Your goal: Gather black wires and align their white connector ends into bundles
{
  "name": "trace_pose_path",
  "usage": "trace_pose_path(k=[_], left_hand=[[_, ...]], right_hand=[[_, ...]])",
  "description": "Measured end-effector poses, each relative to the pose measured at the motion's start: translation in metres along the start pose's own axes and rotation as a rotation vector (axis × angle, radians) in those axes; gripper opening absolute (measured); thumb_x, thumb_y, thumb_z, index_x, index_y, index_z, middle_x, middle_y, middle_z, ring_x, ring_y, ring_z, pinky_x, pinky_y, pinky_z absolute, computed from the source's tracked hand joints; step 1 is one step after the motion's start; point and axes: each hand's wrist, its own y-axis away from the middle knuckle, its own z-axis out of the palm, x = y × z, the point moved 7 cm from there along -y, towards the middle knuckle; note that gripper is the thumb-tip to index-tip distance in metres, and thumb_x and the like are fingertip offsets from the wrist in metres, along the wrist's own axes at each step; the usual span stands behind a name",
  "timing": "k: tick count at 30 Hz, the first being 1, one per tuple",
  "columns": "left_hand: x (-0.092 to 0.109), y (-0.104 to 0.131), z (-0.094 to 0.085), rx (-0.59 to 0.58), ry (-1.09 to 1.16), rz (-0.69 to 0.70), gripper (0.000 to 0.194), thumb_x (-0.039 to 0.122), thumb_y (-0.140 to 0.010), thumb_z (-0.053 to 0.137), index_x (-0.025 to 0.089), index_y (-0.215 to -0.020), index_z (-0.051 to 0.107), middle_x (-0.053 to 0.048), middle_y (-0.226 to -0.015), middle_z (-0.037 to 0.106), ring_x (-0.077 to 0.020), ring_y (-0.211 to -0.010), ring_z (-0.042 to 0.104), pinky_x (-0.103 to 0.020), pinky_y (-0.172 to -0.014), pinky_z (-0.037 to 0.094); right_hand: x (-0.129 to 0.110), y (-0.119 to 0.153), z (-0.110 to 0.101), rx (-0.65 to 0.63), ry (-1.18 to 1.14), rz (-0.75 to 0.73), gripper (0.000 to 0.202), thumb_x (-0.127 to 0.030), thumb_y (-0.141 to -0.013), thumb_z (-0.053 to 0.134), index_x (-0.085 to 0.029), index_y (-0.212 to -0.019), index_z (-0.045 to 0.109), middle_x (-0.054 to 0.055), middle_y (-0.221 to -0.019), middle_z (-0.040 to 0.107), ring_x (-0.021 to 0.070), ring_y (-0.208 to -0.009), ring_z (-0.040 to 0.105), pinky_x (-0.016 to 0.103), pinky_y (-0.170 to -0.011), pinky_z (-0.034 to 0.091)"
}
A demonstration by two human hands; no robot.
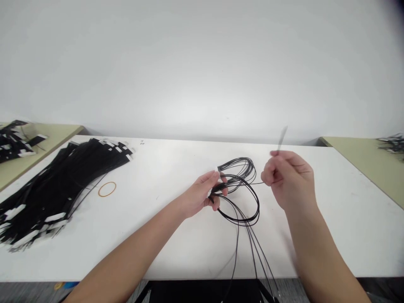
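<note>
Near the middle of the table, my left hand (205, 191) is closed around a looped bundle of thin black cables (235, 180). A small white piece shows at its fingertips, and several loose cable ends hang down past the table's front edge. To the right, my right hand (288, 179) is raised with its fingers pinched on a single black cable that runs across from the bundle. A blurred grey strip (282, 139) sticks up above these fingers; it looks like that cable's end, smeared by motion.
A large pile of black cables (63, 181) with white tags covers the left of the white table (176, 160). Beside it lies an orange rubber band (107, 189). More cables (15, 141) rest on a side table at far left, and others (393, 144) at far right.
</note>
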Motion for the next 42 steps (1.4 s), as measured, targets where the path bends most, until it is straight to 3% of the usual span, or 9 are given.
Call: trace_pose_path(k=[4,7,35,38,42], left_hand=[[-0.001,-0.001,0.001,-0.004,-0.047,-0.004,0.042,0.059,-0.084,0.041,0.018,-0.093,0.047,-0.002,-0.079,0.055,-0.0065,-0.043,0.049,-0.023,-0.050,0.040],[-0.001,-0.001,0.002,-0.014,-0.066,0.015,0.043,0.059,-0.084,0.041,0.018,-0.094,0.048,-0.001,-0.080,0.055,-0.0063,-0.044,0.050,-0.024,-0.051,0.041],[0.002,0.001,0.004,-0.043,-0.137,0.050,0.041,0.057,-0.086,0.041,0.017,-0.094,0.050,-0.001,-0.081,0.054,-0.0059,-0.046,0.052,-0.024,-0.054,0.043],[0.002,0.001,0.003,-0.034,-0.154,0.053,0.041,0.056,-0.086,0.041,0.017,-0.093,0.050,-0.001,-0.081,0.055,-0.0059,-0.046,0.053,-0.023,-0.054,0.043],[0.000,0.000,0.003,-0.022,-0.193,0.070,0.041,0.055,-0.086,0.042,0.016,-0.092,0.051,-0.001,-0.082,0.055,-0.0057,-0.046,0.053,-0.022,-0.053,0.042]], right_hand=[[-0.009,0.011,0.026,-0.273,0.480,-0.222,0.005,-0.016,-0.076,0.065,-0.020,-0.073,0.067,0.000,-0.063,0.058,0.0088,-0.055,0.045,0.024,-0.049,0.036],[-0.006,0.014,0.035,-0.372,0.638,-0.250,0.011,-0.012,-0.077,0.060,-0.018,-0.068,0.064,-0.001,-0.063,0.059,0.0079,-0.054,0.044,0.023,-0.049,0.036],[-0.003,0.016,0.033,-0.343,0.704,-0.185,0.015,-0.008,-0.072,0.055,-0.016,-0.059,0.056,-0.004,-0.054,0.051,0.0060,-0.051,0.039,0.020,-0.046,0.033],[0.000,0.016,0.032,-0.357,0.692,-0.114,0.015,-0.010,-0.073,0.055,-0.015,-0.060,0.056,-0.003,-0.055,0.051,0.0063,-0.051,0.039,0.020,-0.047,0.032],[0.012,0.013,0.028,-0.363,0.638,0.102,0.015,-0.017,-0.076,0.055,-0.015,-0.061,0.055,-0.003,-0.056,0.047,0.0063,-0.052,0.036,0.021,-0.047,0.030]])
